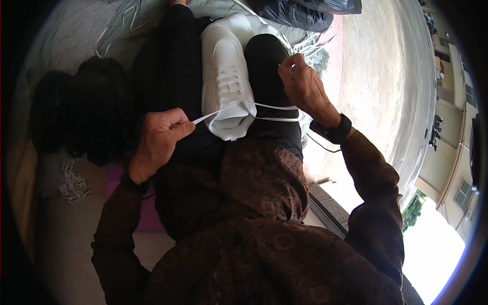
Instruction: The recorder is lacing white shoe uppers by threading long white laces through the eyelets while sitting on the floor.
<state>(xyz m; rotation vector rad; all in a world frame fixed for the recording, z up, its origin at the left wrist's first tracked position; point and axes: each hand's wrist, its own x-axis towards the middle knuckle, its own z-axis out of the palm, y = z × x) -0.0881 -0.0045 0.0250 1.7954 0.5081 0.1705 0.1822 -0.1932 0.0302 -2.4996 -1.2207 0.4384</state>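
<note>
A white lace-up sneaker (218, 56) rests between my thighs, toe pointing away and its opening facing me. White shoelace (229, 81) crosses its tongue through the eyelets. My left hand (160, 140), left of the opening, is closed in a pinch on one lace end, pulled taut from the shoe. Right of the shoe and farther off, my right hand (304, 84) is raised over my thigh, its fingers pinched together with a small pale lace tip at the fingertips. Lace strands run rightward from the shoe to below that wrist. Another white shoe-like shape (241, 23) lies behind the sneaker.
Bundled white laces (310, 46) lie beyond my right knee, with another bundle (73, 180) at the left. Black plastic bags (300, 12) sit at the far side. Dark rounded objects (81, 109) stand left of my legs, near something purple (145, 216). Pale paving stretches away rightward.
</note>
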